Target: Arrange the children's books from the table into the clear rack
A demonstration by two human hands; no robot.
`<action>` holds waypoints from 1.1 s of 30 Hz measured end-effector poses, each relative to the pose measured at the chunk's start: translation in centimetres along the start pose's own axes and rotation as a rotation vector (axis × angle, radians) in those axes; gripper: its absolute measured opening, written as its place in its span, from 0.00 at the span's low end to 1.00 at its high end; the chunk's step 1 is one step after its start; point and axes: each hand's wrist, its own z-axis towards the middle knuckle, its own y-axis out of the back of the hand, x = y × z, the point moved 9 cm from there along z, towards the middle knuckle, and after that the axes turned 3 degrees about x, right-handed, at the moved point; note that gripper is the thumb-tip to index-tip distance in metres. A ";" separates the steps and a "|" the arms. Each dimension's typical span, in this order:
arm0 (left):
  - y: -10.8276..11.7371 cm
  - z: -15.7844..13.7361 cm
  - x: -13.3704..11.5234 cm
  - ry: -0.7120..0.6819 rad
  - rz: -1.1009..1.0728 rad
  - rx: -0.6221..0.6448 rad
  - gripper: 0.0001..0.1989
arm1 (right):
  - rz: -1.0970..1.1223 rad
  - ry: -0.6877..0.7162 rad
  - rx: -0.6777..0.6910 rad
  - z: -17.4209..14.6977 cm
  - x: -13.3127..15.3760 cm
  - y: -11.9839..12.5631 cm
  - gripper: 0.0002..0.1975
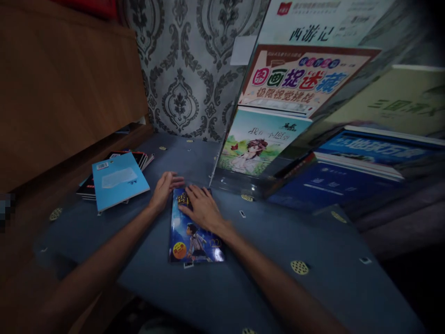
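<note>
1. A dark blue book (195, 243) is lying face up on the grey-blue table (267, 250), its lower edge pointing towards the person, with a cartoon figure and a yellow round badge showing on its cover.
2. The right hand (203, 208) is resting flat over the upper right part of this cover, fingers extended and not curling around any edge; the book is lying beneath the palm.
3. The left hand (165, 190) is standing on its side at the book's upper left corner, fingers stretched out and pointing right, gripping nothing; whether it is touching the corner, one cannot tell.
4. Left of that hand, a light blue book (120, 180) is lying askew on top of a stack of darker books (85, 190).
5. Beyond the right hand, a clear stand (232, 182) is holding books in tiers, a green-and-white book (257, 148) sitting lowest on its near face.
6. More blue books (313, 181) are leaning farther right.
7. Patterned wallpaper (181, 99) is covering the wall behind, and a wooden cabinet (69, 79) is standing at the left.
</note>
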 end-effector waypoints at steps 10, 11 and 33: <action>-4.4 -3.0 -2.5 -0.341 0.863 0.290 0.14 | 0.236 0.011 -0.226 -4.5 -6.5 -0.3 0.26; -5.4 -3.8 -2.6 -0.404 1.019 0.336 0.14 | 0.256 0.022 -0.248 -4.6 -6.7 -0.3 0.25; -12.2 -18.7 -2.4 -0.624 1.201 0.750 0.23 | 0.447 0.050 -0.311 -4.0 -7.8 0.2 0.21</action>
